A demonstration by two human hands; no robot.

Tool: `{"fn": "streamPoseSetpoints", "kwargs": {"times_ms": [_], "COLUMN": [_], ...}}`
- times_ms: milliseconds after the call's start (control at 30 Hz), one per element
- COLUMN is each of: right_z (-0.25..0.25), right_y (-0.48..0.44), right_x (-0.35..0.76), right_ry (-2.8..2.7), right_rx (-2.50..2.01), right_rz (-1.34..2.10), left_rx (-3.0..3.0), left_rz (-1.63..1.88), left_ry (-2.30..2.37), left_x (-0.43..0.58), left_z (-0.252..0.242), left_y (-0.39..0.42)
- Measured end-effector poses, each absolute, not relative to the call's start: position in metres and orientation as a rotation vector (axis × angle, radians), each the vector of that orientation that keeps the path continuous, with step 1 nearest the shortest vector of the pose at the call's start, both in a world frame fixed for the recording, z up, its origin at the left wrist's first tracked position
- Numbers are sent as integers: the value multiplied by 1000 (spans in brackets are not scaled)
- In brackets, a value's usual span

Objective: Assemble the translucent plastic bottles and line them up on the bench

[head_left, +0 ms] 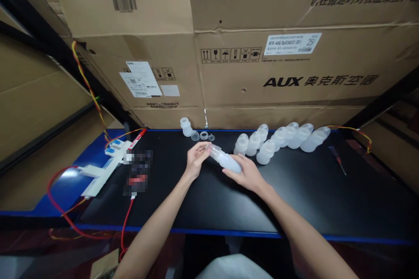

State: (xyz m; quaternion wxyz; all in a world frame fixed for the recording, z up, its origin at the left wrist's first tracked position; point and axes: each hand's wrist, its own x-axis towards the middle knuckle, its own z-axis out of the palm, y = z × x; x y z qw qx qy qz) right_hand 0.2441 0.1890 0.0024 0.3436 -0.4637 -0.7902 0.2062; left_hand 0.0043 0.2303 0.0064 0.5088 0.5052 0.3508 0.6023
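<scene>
A translucent white baby bottle (230,162) with a clear cap is held tilted above the black tabletop, its capped end toward the left. My right hand (246,171) is wrapped round the bottle's body. At the other end, the fingers of my left hand (197,159) are closed on the clear cap. Beyond my left hand stands an open bottle (186,127) with no cap. Beside it lie a clear cap (195,135), a ring collar (204,135) and a small clear teat-like piece (211,137).
Several capped bottles (280,137) stand at the back right, near a screwdriver (338,160). A white power strip (106,168), a red marker (137,139) and a blurred-out object with a red cable (123,222) are on the left. Large cardboard (229,91) walls the back.
</scene>
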Motion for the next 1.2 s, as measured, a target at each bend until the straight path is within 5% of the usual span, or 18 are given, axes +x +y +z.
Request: {"fn": "streamPoseSetpoints", "kwargs": {"times_ms": [433, 733, 867, 1000, 1200], "right_z": [5, 5, 2, 5, 11], "right_y": [186, 184, 183, 185, 177], "right_x": [242, 235, 229, 228, 227], "right_ry": [-1929, -1223, -983, -1210, -1627], "right_rx": [-1167, -877, -698, -928, -1408], "right_rz": [639, 1993, 2231, 1980, 972], "left_rx": [1255, 1073, 1139, 1195, 1566], "left_rz": [1293, 1190, 1071, 1123, 1405], "left_ry": [785, 600, 593, 716, 1043], "left_x": [8, 17, 32, 37, 32], "left_z": [-10, -9, -11, -7, 0], "left_y": [229, 217, 207, 204, 209]}}
